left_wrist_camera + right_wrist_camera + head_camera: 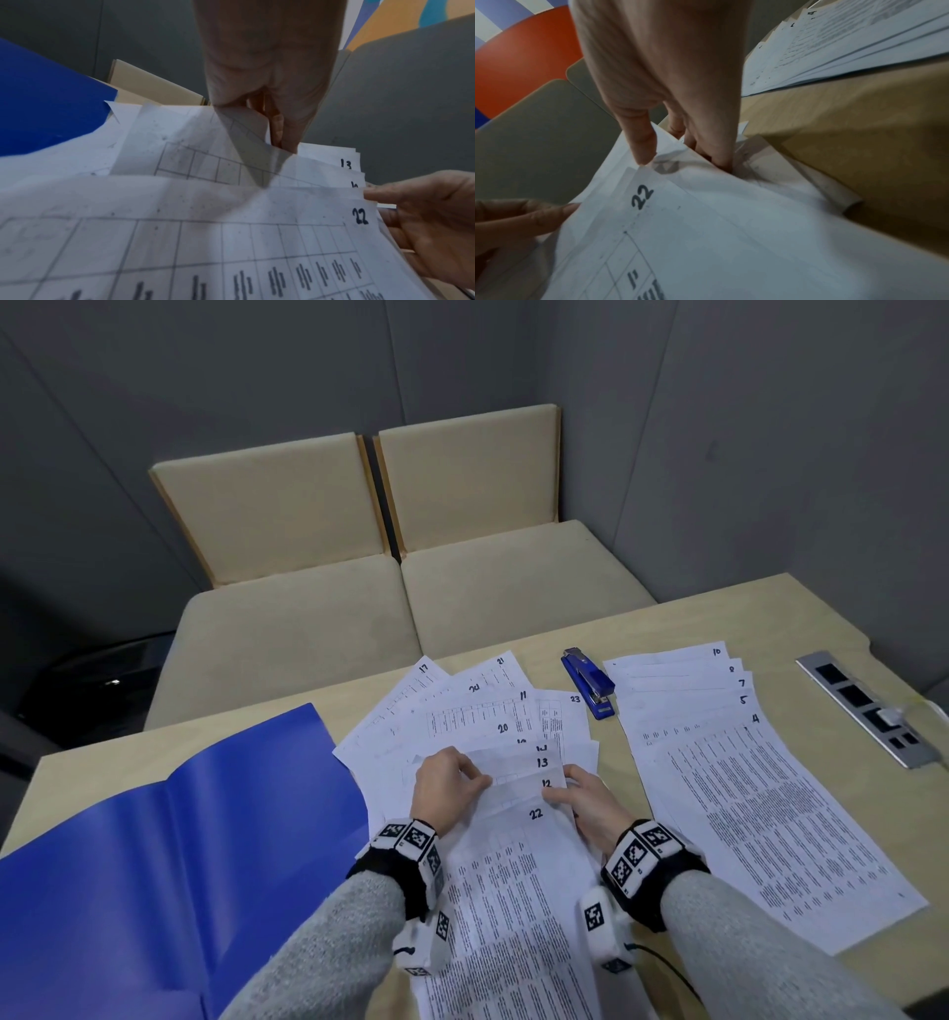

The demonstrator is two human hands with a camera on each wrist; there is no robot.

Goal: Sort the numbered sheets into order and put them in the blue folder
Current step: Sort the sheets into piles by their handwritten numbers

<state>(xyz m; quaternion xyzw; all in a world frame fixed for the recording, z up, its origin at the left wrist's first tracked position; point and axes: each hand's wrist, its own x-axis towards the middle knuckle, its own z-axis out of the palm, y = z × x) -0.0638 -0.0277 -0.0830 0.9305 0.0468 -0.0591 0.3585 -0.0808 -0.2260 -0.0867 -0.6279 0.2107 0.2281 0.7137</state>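
Note:
The open blue folder (154,839) lies flat at the table's left. In the middle is a fan of numbered sheets; 17, 21, 11, 23 and 20 show at its far end. Nearer me, sheet 13 (513,762), sheet 12 (518,788) and sheet 22 (513,891) overlap and are lifted off the table. My left hand (480,780) pinches these sheets from the left, thumb on top (277,142). My right hand (557,793) pinches their right edge by sheet 12, its thumb above the 22 (644,154). A second pile (770,814) on the right shows 10, 8, 7, 5 and 4.
A blue stapler (589,683) stands between the fan and the right pile. A metal socket strip (868,706) is set into the table's right side. Two beige cushioned seats (359,608) stand beyond the far edge. Bare tabletop (626,814) runs between the piles.

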